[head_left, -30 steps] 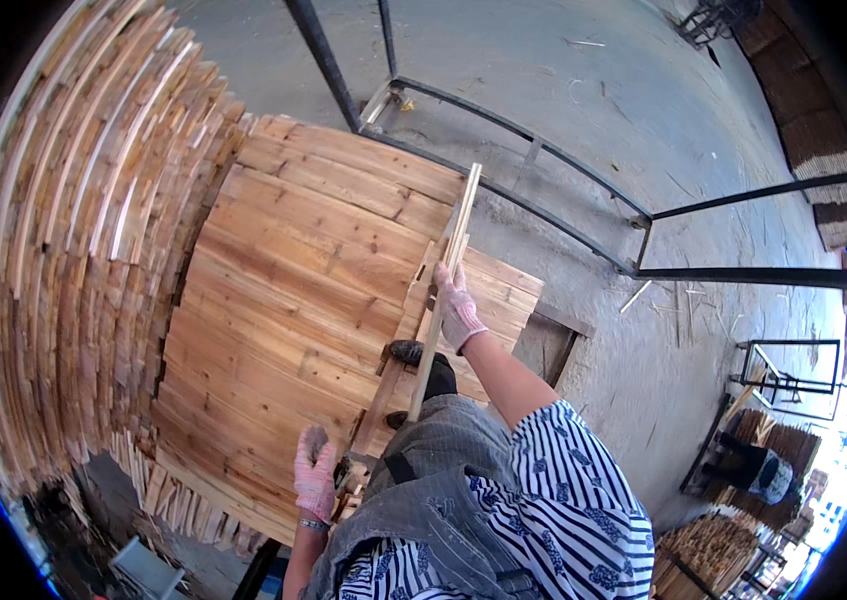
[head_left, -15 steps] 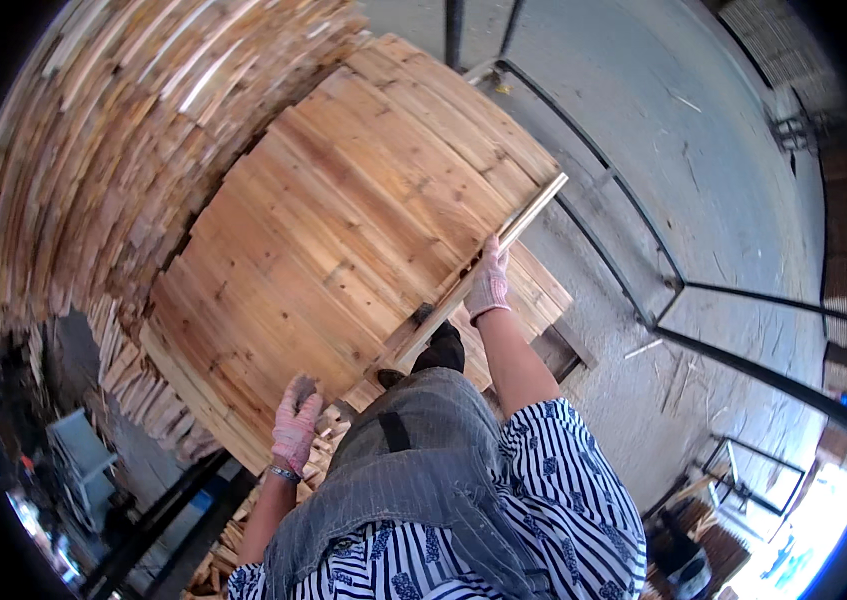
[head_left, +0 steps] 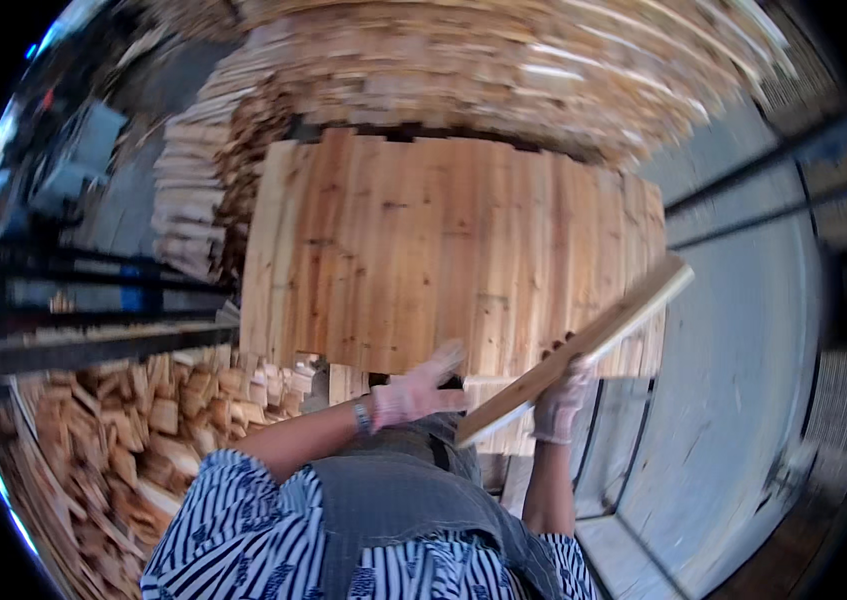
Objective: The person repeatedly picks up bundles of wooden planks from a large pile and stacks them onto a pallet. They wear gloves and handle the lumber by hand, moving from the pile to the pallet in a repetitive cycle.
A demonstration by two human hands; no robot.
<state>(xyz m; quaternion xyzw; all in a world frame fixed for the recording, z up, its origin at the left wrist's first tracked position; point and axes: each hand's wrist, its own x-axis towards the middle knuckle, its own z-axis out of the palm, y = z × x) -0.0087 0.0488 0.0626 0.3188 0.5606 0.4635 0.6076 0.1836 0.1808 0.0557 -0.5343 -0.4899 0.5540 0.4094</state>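
My right hand, in a pale pinkish work glove, grips a narrow wooden board near its middle. The board slants from low by my apron up to the right, over the near right corner of a row of planks. My left hand, gloved too, has its fingers stretched out toward the board's lower end and appears to hold nothing. Beyond both hands lie the knotty planks, side by side as a flat layer with uneven far ends. What supports the layer is mostly hidden.
A tall stack of boards rises behind the planks. Many short wood offcuts are heaped at the near left. Dark metal bars run along the left, and more frame bars stand at the right over grey floor.
The view has turned, bringing the plank layer square in front of me. My right hand has raised a board from the layer's edge and tilted it. My left hand has come closer to it.
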